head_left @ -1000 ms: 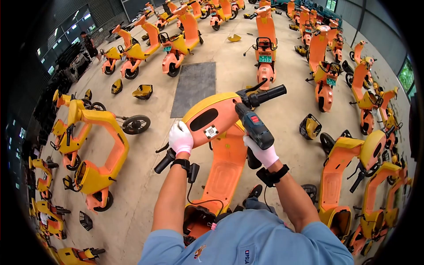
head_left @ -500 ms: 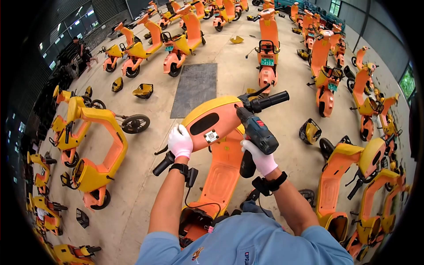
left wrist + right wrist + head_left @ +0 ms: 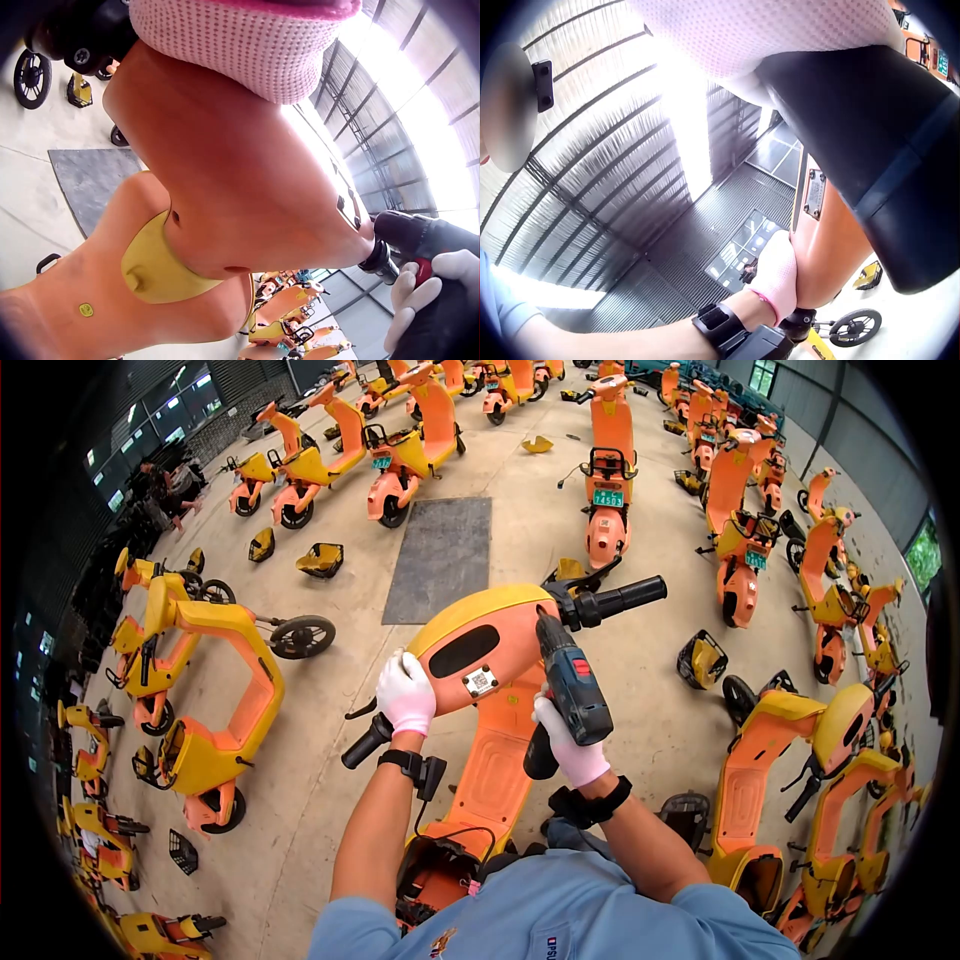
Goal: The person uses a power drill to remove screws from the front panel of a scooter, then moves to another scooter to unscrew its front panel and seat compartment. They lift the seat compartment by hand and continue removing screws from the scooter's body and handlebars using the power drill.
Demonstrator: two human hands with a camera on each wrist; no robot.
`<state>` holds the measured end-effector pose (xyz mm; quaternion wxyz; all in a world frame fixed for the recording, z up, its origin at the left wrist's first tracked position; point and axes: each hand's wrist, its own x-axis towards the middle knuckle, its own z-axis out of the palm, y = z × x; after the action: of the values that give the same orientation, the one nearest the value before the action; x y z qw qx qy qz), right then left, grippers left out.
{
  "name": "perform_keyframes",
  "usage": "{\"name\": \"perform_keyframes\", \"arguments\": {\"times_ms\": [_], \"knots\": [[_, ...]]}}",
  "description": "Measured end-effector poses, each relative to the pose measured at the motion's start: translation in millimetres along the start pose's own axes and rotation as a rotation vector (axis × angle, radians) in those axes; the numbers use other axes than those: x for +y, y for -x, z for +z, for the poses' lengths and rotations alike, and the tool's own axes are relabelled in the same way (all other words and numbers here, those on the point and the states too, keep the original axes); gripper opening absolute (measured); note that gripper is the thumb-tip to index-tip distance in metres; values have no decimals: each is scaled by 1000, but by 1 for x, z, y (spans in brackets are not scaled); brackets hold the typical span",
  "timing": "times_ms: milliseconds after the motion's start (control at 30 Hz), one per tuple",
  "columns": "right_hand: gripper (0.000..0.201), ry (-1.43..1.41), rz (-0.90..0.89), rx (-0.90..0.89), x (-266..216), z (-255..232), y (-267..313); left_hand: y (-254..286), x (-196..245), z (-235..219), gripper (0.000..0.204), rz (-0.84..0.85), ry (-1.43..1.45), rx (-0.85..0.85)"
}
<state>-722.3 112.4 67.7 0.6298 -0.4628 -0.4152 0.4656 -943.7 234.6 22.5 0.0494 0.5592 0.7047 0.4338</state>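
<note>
In the head view the right hand (image 3: 572, 742), in a white and pink glove, grips a dark cordless drill (image 3: 577, 685) whose front end meets the upper right corner of the orange and yellow handlebar cover (image 3: 490, 645). The left wrist view shows the gloved fingers (image 3: 420, 294) wrapped round the drill's handle, near its red button. At the cover's left end the gloved left hand (image 3: 405, 695) holds its edge, thumb side on the front face; its far fingers are hidden. A black oval panel and a square code label (image 3: 481, 680) mark the cover.
Black handlebar grips (image 3: 630, 596) stick out on both sides of the cover. A scooter frame (image 3: 225, 710) stands at the left, another scooter (image 3: 750, 790) at the right. A grey mat (image 3: 440, 560), baskets (image 3: 702, 659) and rows of scooters lie beyond.
The drill has swung to a more upright line in the head view, and the right hand has shifted down and left with it. The left hand stays at the cover's edge.
</note>
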Motion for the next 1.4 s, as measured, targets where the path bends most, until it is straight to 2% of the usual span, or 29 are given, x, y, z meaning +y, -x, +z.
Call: {"name": "perform_keyframes", "arguments": {"times_ms": [100, 200, 533, 600, 667, 733, 767, 833, 933, 1033, 1333, 1400], "knots": [[14, 144, -88, 17, 9, -4, -1, 0, 1, -1, 40, 8, -8, -5], [13, 164, -35, 6, 6, -6, 0, 1, 0, -1, 40, 8, -29, -16], [13, 113, -27, -9, -3, -11, -5, 2, -3, 1, 41, 47, -17, 5], [16, 490, -273, -39, 2, -22, -8, 1, -1, 0, 40, 50, -41, 0], [17, 478, -281, -50, -7, -26, -11, 0, -2, 0, 39, 51, -73, -11], [18, 516, -297, -56, -19, -27, -12, -7, -5, 2, 39, 159, -65, -84], [18, 514, -284, -55, -23, -26, -12, -11, 1, 2, 39, 155, -72, -95], [18, 468, -283, -39, -27, -25, -12, -20, 21, 6, 40, 381, -7, -130], [21, 539, -243, -24, -21, -26, -11, -26, 63, 18, 36, 505, -53, -161], [22, 596, -210, -5, -22, -25, -14, -24, 86, 21, 36, 517, -55, -176], [21, 601, -168, -70, -36, -25, -11, -22, 84, 19, 35, 548, -7, -169], [21, 507, -118, -75, -39, -24, -10, -21, 85, 19, 35, 546, -15, -155]]}}
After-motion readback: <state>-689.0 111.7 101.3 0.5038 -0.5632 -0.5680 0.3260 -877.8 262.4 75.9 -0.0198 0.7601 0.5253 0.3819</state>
